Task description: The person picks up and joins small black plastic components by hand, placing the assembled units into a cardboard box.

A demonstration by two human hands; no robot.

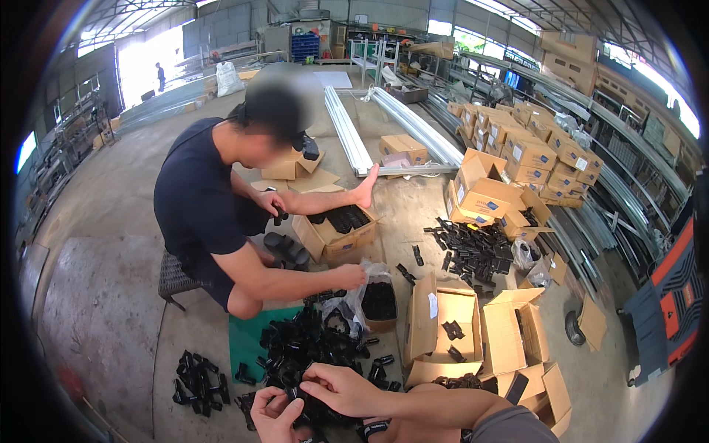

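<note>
At the bottom centre, my left hand (275, 417) is closed around a small black plastic fitting (294, 393). My right hand (341, 389) comes in from the right, its fingers pinched at the fitting's other side. Its exact shape is partly hidden by my fingers. Just beyond both hands lies a large heap of glossy black fittings (295, 343), partly on a green mat (245, 340). A smaller pile of black fittings (201, 382) lies on the floor to the left.
A co-worker (199, 192) sits opposite on a woven stool (174, 277), one hand near a bag-lined box (380, 325). Open cartons (422, 317) stand at my right, with loose black parts (473, 251) beyond. Stacked boxes (532, 151) and metal profiles (346, 133) lie farther back.
</note>
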